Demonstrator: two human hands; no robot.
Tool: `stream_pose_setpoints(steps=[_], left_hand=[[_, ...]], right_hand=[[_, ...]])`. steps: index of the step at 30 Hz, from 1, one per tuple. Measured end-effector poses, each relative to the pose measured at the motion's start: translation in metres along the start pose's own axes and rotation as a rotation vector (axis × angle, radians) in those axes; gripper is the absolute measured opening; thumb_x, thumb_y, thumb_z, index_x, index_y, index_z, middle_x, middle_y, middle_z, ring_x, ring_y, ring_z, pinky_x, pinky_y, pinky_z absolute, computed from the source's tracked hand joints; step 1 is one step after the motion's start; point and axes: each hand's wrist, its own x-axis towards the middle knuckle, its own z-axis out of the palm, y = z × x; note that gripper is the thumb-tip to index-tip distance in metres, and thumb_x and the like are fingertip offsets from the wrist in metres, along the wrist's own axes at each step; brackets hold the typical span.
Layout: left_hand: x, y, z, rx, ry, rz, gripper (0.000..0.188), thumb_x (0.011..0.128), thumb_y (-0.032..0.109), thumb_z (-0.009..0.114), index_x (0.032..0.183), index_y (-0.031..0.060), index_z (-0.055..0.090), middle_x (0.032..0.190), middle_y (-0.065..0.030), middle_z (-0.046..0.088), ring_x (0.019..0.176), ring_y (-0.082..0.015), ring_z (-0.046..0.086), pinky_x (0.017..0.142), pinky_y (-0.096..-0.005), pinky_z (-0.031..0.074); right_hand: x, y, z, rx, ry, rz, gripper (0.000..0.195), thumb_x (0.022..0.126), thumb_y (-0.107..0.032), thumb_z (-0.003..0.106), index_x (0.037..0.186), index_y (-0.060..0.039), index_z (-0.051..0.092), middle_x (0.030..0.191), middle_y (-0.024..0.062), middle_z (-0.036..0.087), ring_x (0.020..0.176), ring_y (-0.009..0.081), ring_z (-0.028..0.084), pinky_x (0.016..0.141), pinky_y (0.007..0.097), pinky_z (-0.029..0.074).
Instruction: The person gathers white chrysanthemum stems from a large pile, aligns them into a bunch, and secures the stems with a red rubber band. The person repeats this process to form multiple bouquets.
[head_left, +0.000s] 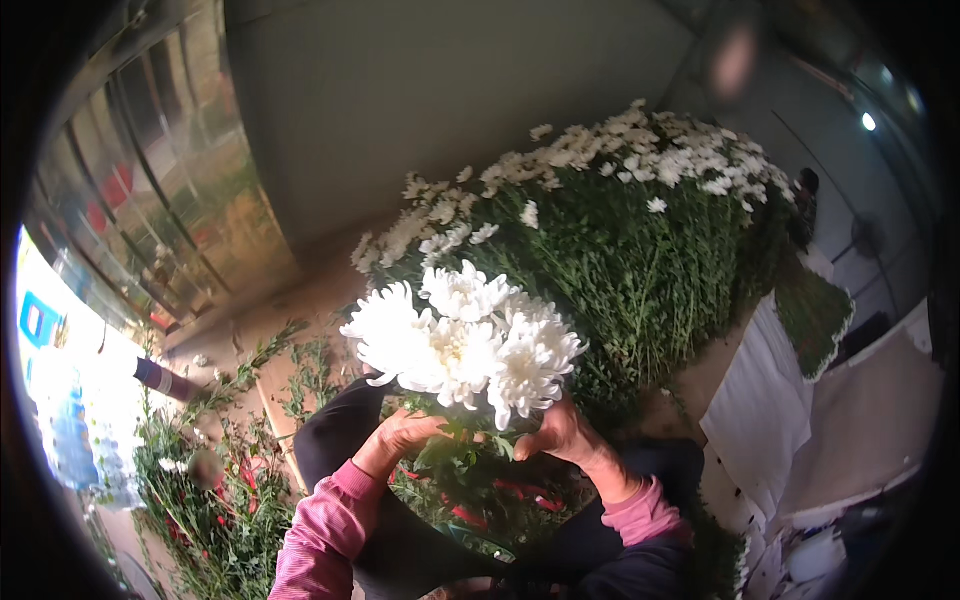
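Observation:
A bunch of white chrysanthemums (461, 345) stands upright between my hands, its large open blooms facing up at the camera. My left hand (411, 433) is curled round the leafy stems just under the flower heads, its fingers partly hidden by leaves. On the other side my right hand (555, 435) touches the bunch below the blooms, thumb pointing inward; its fingers are mostly hidden by the flowers. Between my knees lie green cuttings and red ribbon-like strips (469, 516).
A large pile of white chrysanthemums (645, 247) stands ahead. Loose stems (217, 510) with red strips lie at left, near a dark cylinder (166, 379). White sheets (761, 405) are at right. A metal gate (157, 180) is at upper left; a person (806, 202) is far right.

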Motion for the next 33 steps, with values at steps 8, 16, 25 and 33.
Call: stream_pose_setpoints(steps=[8,16,25,33], left_hand=[[0.154,0.091,0.13,0.339,0.018,-0.44,0.078,0.085,0.04,0.08,0.147,0.0068,0.045,0.146,-0.0137,0.052,0.13,-0.0226,0.051,0.106,-0.039,0.047],[0.264,0.102,0.281,1.769,0.218,0.251,0.078,0.07,0.007,0.079,0.137,-0.0052,0.042,0.109,-0.0227,0.065,0.095,-0.0379,0.068,0.085,-0.0429,0.056],[0.201,0.121,0.217,1.918,-0.24,0.114,0.031,0.073,-0.003,0.065,0.104,-0.0027,0.067,0.088,-0.0171,0.067,0.073,-0.0373,0.065,0.066,-0.0429,0.054],[0.106,0.02,0.171,1.606,-0.226,-0.402,0.037,0.077,0.015,0.082,0.112,0.0048,0.072,0.11,-0.015,0.071,0.1,-0.0334,0.067,0.09,-0.0416,0.054]], right_hand=[[-0.059,0.045,-0.079,-0.556,0.085,-0.171,0.05,0.098,-0.027,0.067,0.137,-0.001,0.051,0.124,0.0113,0.062,0.105,0.0212,0.066,0.091,0.0375,0.056],[-0.085,-0.049,-0.113,-0.003,0.761,-0.325,0.04,0.1,-0.012,0.062,0.138,0.0014,0.056,0.131,0.0095,0.065,0.12,0.0179,0.062,0.107,0.0344,0.047],[-0.171,-0.007,-0.112,-0.199,0.67,-0.098,0.066,0.086,-0.013,0.074,0.145,-0.0034,0.046,0.147,0.018,0.048,0.138,0.0299,0.045,0.115,0.0388,0.035],[-0.235,0.037,-0.105,0.107,0.676,-0.169,0.08,0.103,-0.062,0.039,0.157,-0.0026,0.029,0.162,0.013,0.033,0.153,0.0263,0.022,0.125,0.0407,0.013]])
